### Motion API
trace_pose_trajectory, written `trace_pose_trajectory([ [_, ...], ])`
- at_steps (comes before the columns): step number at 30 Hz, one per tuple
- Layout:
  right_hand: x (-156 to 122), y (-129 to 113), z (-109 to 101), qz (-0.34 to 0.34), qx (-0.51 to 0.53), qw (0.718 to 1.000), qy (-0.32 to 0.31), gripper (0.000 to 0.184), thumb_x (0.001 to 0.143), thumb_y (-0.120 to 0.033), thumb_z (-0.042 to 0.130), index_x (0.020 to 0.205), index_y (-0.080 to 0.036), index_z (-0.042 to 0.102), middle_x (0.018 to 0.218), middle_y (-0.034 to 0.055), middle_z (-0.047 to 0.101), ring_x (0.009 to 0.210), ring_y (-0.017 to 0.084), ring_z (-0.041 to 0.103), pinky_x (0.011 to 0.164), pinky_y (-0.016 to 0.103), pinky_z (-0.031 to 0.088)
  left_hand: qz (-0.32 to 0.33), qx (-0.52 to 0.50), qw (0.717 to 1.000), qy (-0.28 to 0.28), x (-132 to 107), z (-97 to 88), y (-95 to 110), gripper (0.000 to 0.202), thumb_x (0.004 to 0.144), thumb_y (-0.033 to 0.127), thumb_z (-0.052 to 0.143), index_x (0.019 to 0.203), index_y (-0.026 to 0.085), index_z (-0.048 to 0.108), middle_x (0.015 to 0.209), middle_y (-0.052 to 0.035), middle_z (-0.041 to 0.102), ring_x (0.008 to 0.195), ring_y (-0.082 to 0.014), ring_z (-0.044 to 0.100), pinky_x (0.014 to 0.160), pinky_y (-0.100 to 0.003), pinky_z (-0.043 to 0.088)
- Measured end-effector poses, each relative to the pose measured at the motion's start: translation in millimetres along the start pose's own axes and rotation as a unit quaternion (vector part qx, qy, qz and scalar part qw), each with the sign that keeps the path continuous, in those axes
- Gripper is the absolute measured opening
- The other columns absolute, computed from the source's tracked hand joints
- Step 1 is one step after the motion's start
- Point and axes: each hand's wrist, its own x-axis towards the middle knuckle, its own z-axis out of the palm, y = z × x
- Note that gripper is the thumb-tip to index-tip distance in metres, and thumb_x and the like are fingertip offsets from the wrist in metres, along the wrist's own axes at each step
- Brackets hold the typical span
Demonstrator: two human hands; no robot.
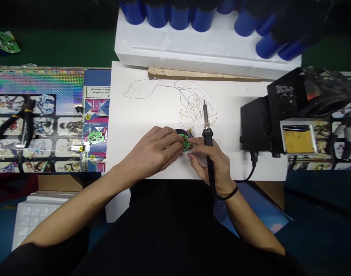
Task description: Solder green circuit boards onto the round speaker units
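In the head view, the left hand [155, 151] comes from the left side and its fingers [175, 140] are closed around a small green board [187, 144]. This board sits near the middle of a white sheet [140, 115], with a dark round part [181, 132] just behind it. The right hand [214, 163] is closed around the black handle of a soldering iron [208, 153], and its metal tip [205, 109] points forward, away from the palm. The free fingertips of this hand [192, 142] seem to touch the board's edge, but the fingers of both hands hide much of it.

The risk here, I think, is a burn, because the hot tip is very near the hands; one small turn of the wrist could bring it to the skin. It could also scorch the sheet or melt a thin wire [163, 86]. Loose solder scraps [192, 111] lie close, and if one gets on the board, it may cause a short.

Around the sheet are a foam block [192, 50] holding blue cylinders [178, 18], a black soldering station [256, 130] with its cable [251, 172], and a yellow sponge tray [298, 141]. Black-handled pliers [17, 124] lie on a printed mat [40, 86].
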Motion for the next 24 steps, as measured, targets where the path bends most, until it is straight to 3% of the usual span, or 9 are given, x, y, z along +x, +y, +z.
trace_pose_trajectory([
  [3,-6.8,-13.0,-11.8,0.05,0.029,0.996,0.075,0.021,0.106,-0.026,0.06,0.126,-0.026,0.068,0.104,0.0074,0.079,0.093,0.024,0.075,0.08,0.043,0.065,-0.007,0.01,0.999,-0.031,5.4,-5.4,3.0,0.013,0.108,0.016,0.056,0.107,0.015,0.069,0.113,-0.0108,0.078,0.108,-0.0258,0.068,0.087,-0.039,0.05],
  [5,-12.1,-21.9,-21.8,0.083,0.078,0.98,0.16,0.031,0.104,-0.038,0.063,0.133,-0.028,0.065,0.09,0.0027,0.074,0.07,0.019,0.068,0.057,0.034,0.058,-0.011,0.02,0.999,-0.048,8.0,-8.5,4.9,0.016,0.108,0.014,0.054,0.105,0.015,0.069,0.112,-0.0108,0.078,0.106,-0.0253,0.068,0.085,-0.039,0.049],
  [7,-18.1,-29.8,-32.5,0.11,0.108,0.968,0.199,0.038,0.098,-0.04,0.071,0.133,-0.029,0.065,0.089,0.0011,0.069,0.061,0.017,0.063,0.045,0.03,0.051,-0.015,0.033,0.997,-0.063,10.0,-10.8,6.7,0.019,0.108,0.012,0.052,0.102,0.016,0.069,0.112,-0.0105,0.077,0.105,-0.0253,0.067,0.084,-0.039,0.048],
  [11,-34.8,-36.9,-48.9,0.085,0.045,0.987,0.129,0.027,0.09,-0.021,0.073,0.117,-0.025,0.072,0.087,0.0044,0.073,0.062,0.02,0.071,0.043,0.032,0.058,-0.018,0.067,0.994,-0.085,13.3,-13.5,9.7,0.023,0.105,0.006,0.05,0.098,0.018,0.068,0.109,-0.0101,0.076,0.103,-0.0259,0.067,0.084,-0.04,0.048],
  [14,-49.1,-33.1,-49.8,0.051,-0.015,0.996,0.076,0.032,0.085,-0.012,0.074,0.116,-0.022,0.072,0.084,0.0052,0.076,0.064,0.021,0.075,0.046,0.031,0.062,-0.018,0.081,0.992,-0.098,15.7,-14.6,10.9,0.024,0.104,0.005,0.049,0.097,0.017,0.068,0.108,-0.0104,0.075,0.1,-0.0261,0.066,0.083,-0.041,0.048],
  [17,-58.0,-26.3,-43.5,0.034,-0.03,0.997,0.055,0.039,0.08,-0.011,0.078,0.118,-0.02,0.072,0.087,0.0057,0.077,0.07,0.023,0.077,0.053,0.033,0.065,-0.019,0.08,0.991,-0.105,16.9,-15.3,11.1,0.023,0.103,0.005,0.05,0.098,0.017,0.068,0.108,-0.0106,0.075,0.101,-0.0266,0.067,0.084,-0.042,0.048],
  [24,-58.4,-22.9,-39.8,-0.024,-0.069,0.997,0.036,0.039,0.081,-0.013,0.077,0.118,-0.022,0.073,0.09,0.006,0.077,0.07,0.022,0.075,0.053,0.032,0.064,-0.023,0.064,0.992,-0.105,16.3,-15.3,10.5,0.021,0.103,0.005,0.051,0.099,0.018,0.067,0.11,-0.0103,0.075,0.105,-0.0273,0.068,0.088,-0.043,0.05],
])
